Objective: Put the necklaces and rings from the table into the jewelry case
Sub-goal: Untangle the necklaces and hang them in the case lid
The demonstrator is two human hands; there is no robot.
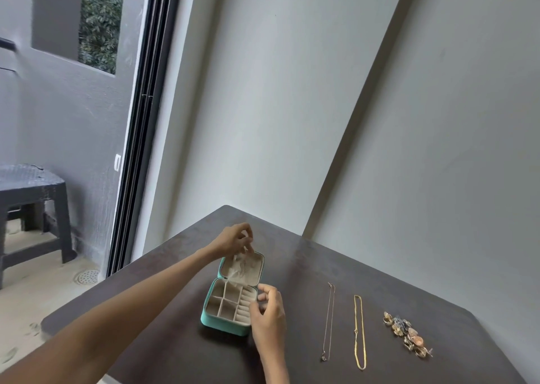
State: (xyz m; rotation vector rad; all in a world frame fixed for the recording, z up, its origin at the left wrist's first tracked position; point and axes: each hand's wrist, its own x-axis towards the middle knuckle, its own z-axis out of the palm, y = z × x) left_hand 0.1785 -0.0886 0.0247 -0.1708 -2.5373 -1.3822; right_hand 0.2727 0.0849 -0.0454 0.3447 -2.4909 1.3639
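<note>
On the dark brown desk, a small teal jewelry case stands open and serves as the reference point for all positions below. Its lid is raised at the far side, showing a pale beige lining. The base is divided into small square compartments on the left and padded ring rolls on the right.

The left hand is held just above the lid's far edge. Its fingers are curled and appear to pinch something thin and pale that hangs in front of the lid lining; the area is blurred, and what the item is cannot be told. The right hand sits at the right side of the case, touching or very near its edge, with curled fingers over the ring-roll section. Whether they hold anything cannot be told.

To the right of the case, apart from it, a thin silver necklace lies stretched out straight on the desk. Further right of the case, beside the silver one, a gold necklace lies in a long narrow loop. Furthest right of the case, a cluster of rings is laid in a slanting row, gold and mixed colours; individual pieces are too small to separate.

To the left of the case, beyond the desk edge, a dark plastic stool stands on a pale floor behind a sliding door frame. Behind the case rises a plain white wall.
</note>
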